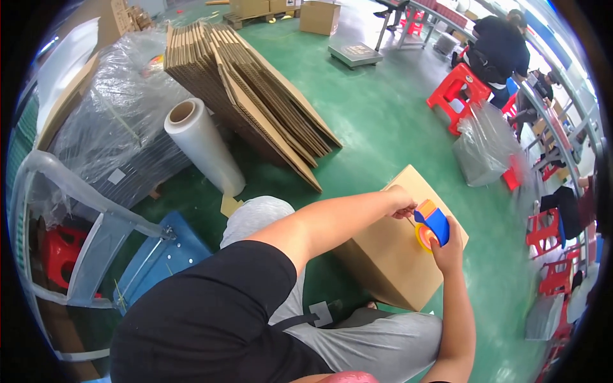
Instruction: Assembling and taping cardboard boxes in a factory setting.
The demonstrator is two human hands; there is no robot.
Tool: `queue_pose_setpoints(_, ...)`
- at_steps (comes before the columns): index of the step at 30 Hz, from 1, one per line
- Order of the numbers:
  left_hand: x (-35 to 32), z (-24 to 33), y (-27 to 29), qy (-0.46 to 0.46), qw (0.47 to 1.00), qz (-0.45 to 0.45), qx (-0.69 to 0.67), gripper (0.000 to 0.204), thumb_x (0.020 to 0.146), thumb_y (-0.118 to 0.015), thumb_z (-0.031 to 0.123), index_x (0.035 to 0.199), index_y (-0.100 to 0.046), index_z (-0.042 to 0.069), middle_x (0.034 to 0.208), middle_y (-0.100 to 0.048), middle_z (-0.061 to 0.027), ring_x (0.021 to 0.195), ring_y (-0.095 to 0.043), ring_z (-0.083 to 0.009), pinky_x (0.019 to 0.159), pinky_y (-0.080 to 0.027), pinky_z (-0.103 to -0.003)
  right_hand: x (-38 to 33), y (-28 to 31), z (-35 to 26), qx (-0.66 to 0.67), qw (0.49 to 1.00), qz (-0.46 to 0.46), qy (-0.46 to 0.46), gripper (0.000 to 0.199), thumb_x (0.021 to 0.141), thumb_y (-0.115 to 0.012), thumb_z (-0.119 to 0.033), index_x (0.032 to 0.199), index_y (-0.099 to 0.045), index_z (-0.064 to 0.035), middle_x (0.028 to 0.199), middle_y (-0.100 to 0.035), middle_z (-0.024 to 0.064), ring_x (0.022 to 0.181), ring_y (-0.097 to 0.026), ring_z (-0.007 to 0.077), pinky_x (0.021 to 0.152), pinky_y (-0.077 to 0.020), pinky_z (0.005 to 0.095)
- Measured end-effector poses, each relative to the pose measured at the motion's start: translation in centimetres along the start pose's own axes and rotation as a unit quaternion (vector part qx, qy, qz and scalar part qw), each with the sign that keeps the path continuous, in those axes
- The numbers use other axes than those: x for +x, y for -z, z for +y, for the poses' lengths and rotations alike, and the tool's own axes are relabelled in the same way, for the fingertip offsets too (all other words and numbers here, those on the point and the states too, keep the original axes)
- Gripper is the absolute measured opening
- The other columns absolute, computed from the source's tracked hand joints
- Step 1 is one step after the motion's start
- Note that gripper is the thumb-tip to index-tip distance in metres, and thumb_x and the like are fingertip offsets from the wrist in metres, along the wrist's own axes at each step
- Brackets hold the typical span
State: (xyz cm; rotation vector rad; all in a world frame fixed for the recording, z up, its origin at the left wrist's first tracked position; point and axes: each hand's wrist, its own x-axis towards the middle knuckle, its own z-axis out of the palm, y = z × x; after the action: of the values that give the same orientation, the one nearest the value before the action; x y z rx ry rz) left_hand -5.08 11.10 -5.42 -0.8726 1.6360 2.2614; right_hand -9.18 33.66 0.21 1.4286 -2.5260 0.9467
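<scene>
A closed cardboard box (377,258) stands on the floor in front of my knees. Above its top, my right hand (451,247) is wrapped round a blue and orange tape dispenser (435,221), which carries a roll of tape with a yellow and orange core. My left hand (401,202) reaches across to the box's far side, close to the front of the dispenser. Its fingers are pinched together; what lies between them, perhaps the tape's end, is too small to make out.
Flattened cartons (255,96) lean in a stack ahead, beside an upright roll of stretch film (204,147). A blue chair (169,255) is at my left. Farther off are a platform scale (355,55), a red stool (458,96), a plastic-lined bin (482,153) and seated people (501,48).
</scene>
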Motion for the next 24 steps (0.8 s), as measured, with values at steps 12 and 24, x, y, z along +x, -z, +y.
queue_pose_setpoints(12, 3.0, 1.5, 16.0, -0.112, 0.868, 0.193, 0.444, 0.024, 0.075, -0.065, 0.033, 0.083, -0.075, 0.013, 0.088, -0.071, -0.0138, 0.085, -0.068, -0.0318, 0.076, -0.053, -0.04, -0.8, 2.3, -0.6, -0.004, 0.995, -0.062, -0.073, 0.062, 0.066, -0.06, 0.003, 0.127, -0.051, -0.0016, 0.119, -0.058, 0.0208, 0.114, -0.054, 0.0381, 0.099, -0.0436, 0.0424)
queue_pose_setpoints(24, 4.5, 0.2, 16.8, -0.054, 0.838, 0.224, 0.495, 0.019, 0.083, -0.061, 0.029, 0.081, -0.076, 0.016, 0.077, -0.071, -0.0053, 0.073, -0.067, -0.0215, 0.069, -0.052, -0.039, 0.5, 0.2, -0.6, -0.052, 0.995, -0.073, -0.041, 0.058, 0.065, -0.059, 0.005, 0.122, -0.052, -0.004, 0.106, -0.059, 0.019, 0.102, -0.057, 0.0397, 0.089, -0.0475, 0.0403)
